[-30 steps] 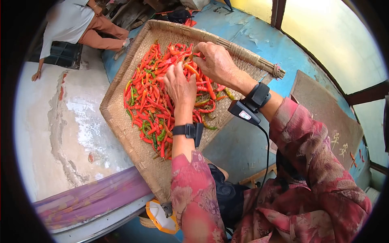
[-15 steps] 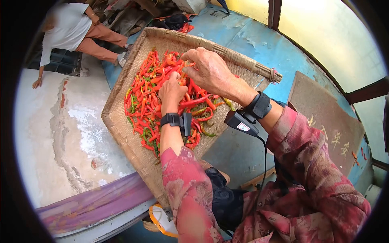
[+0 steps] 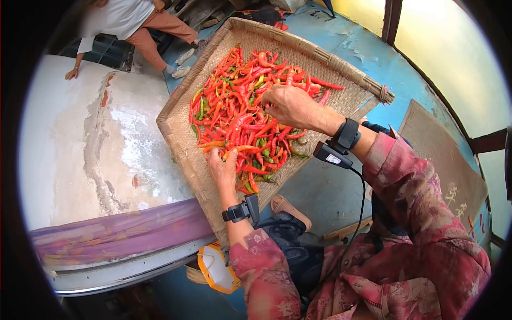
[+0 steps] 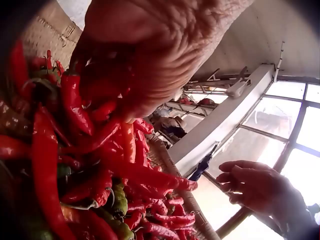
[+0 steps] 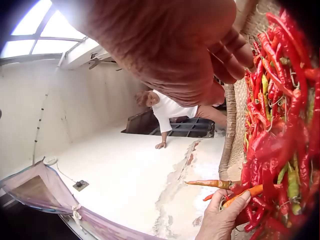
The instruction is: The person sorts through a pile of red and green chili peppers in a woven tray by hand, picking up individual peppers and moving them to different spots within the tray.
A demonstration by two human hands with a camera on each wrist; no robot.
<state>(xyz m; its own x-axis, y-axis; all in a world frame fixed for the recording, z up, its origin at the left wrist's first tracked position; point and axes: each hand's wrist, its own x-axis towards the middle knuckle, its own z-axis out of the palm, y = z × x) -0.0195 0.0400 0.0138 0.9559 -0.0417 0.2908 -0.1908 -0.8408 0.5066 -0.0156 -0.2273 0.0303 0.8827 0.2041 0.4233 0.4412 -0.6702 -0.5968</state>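
Over the near-left part of the woven tray (image 3: 200, 181), my left hand (image 3: 221, 169) has drawn back from the middle of the heap to its edge. Grip there: thumb and fingers pinch an orange pepper (image 5: 257, 191). A second, browner pepper (image 5: 207, 183) lies just beside my fingers; whether it is also held, I cannot tell. In my judgement, this move puts a small pick at the margin of the tray, apart from the denser pile, and indicates handling by the piece rather than by the scoop.

Above the right-hand part of the tray, my right hand (image 3: 293, 106) is raised off the peppers. Grip there: relaxed, fingers loosely bent, nothing seen between them.

Contents of the tray: a heap of peppers (image 3: 242, 101), mostly red, with green ones mixed in and a few orange. The heap spreads over the middle and reaches towards the right corner; bare weave shows along the left side. The raised rim encloses the far and left sides. No pepper is seen hanging over that rim.

Below the near end of the tray, an orange-framed object (image 3: 232, 285) sits by a round woven item (image 3: 196, 274), mostly hidden; its contents cannot be determined. Beyond the tray's far-left side, another person (image 3: 125, 18) rests a hand on a pale surface (image 3: 64, 133).
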